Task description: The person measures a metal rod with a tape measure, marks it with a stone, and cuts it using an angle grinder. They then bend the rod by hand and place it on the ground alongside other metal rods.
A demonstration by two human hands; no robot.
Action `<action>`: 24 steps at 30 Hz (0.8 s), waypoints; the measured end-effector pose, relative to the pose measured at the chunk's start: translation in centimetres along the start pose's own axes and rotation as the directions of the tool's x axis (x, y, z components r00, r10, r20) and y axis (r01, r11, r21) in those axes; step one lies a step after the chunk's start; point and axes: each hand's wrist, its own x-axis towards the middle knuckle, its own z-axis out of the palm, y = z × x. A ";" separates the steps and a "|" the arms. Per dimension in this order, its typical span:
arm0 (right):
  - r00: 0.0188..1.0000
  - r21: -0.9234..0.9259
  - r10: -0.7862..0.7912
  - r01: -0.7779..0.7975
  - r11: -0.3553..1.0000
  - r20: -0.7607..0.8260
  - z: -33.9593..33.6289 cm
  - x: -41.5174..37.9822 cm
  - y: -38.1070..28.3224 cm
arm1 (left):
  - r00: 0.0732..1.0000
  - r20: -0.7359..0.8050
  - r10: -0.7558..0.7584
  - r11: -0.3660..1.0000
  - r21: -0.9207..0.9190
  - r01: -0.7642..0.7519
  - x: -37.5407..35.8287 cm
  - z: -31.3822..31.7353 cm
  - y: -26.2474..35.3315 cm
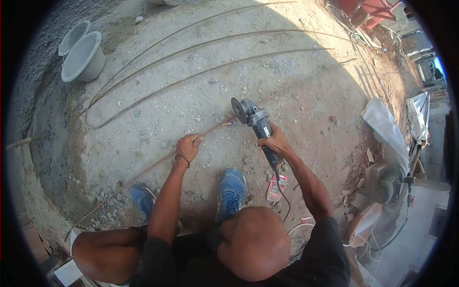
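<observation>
**Steel rod pinned and grinder gripped on a gravel yard**

Steel is what both hands close on. The left hand (189,146) is clenched around a thin rusty rod (143,171), pressing it against the ground; a dark band sits on that wrist. The right hand (275,142) grasps the body of an angle grinder (256,125), whose disc (237,110) stands upright just beside the rod's far end. The grinder's cable (285,198) trails back past a small red-and-white packet (276,187) lying on the ground.

Just below the hands, two blue shoes (231,190) are planted on either side of the rod. The ground (201,95) is pale, gritty concrete strewn with gravel and dust, part in sun and part in shade. Several long bent rods (201,45) lie in curves farther out. At the upper left, two grey buckets (83,56) rest on their sides near a darker, damp strip of earth. To the right lie pale sacking (385,129) and a tangle of wires.
</observation>
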 end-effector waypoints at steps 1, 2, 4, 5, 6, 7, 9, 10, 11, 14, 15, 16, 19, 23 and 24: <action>1.000 0.008 0.002 -0.002 1.000 -0.003 0.1 0.1 0.0 | 0.999 0.020 -0.030 1.000 0.010 0.029 0.0 -0.1 0.1; 1.000 0.008 0.001 -0.001 1.000 0.001 0.2 0.4 0.1 | 0.999 0.019 -0.033 0.999 0.011 0.033 0.0 -0.2 0.1; 1.000 -0.013 0.018 -0.018 1.000 0.016 0.3 0.8 0.6 | 0.999 0.027 -0.041 0.999 -0.003 0.041 0.0 -0.1 0.0; 1.000 -0.015 0.019 -0.019 1.000 0.017 0.2 0.7 0.2 | 0.999 0.027 -0.043 0.999 -0.004 0.043 0.1 0.0 -0.1; 1.000 -0.031 0.024 -0.024 0.999 0.012 0.2 0.4 -0.3 | 0.999 0.020 -0.041 0.999 0.000 0.041 0.1 0.1 -0.1; 1.000 -0.046 0.029 -0.029 0.999 0.008 0.2 0.2 -0.6 | 0.999 0.013 -0.039 0.999 0.004 0.039 0.1 0.1 -0.2; 1.000 -0.031 0.020 -0.020 0.999 0.010 0.5 0.2 -0.3 | 1.000 -0.001 -0.031 1.000 -0.003 0.031 0.0 0.4 -0.5; 1.000 -0.015 0.010 -0.010 1.000 0.010 0.6 0.2 -0.2 | 1.000 -0.014 -0.021 1.000 -0.008 0.020 0.0 0.5 -0.7; 1.000 -0.015 0.012 -0.012 1.000 0.011 0.7 0.2 -0.4 | 1.000 -0.013 -0.022 1.000 -0.008 0.022 0.0 0.4 -0.5; 1.000 -0.017 0.013 -0.013 1.000 0.012 0.8 -0.1 -0.9 | 0.999 0.009 -0.043 0.999 -0.027 0.043 0.1 0.1 -0.2; 1.000 -0.010 0.017 -0.017 1.000 0.013 0.8 -0.2 -1.1 | 0.998 0.020 -0.052 0.998 -0.025 0.052 0.1 0.0 -0.1; 1.000 -0.004 0.021 -0.021 1.000 0.013 0.9 -0.2 -1.2 | 0.998 0.031 -0.061 0.998 -0.024 0.062 0.1 -0.1 0.1; 1.000 -0.016 0.017 -0.017 1.000 0.008 0.9 -0.3 -1.1 | 0.998 0.039 -0.056 0.998 -0.007 0.056 0.2 -0.3 0.2; 1.000 -0.039 0.027 -0.026 0.999 0.015 1.0 0.1 -0.2 | 0.999 0.028 -0.043 0.999 -0.013 0.044 0.1 -0.1 -0.1; 1.000 -0.033 0.020 -0.019 0.999 0.014 1.0 0.1 -0.2 | 0.999 0.014 -0.036 0.999 -0.019 0.036 0.1 0.0 -0.2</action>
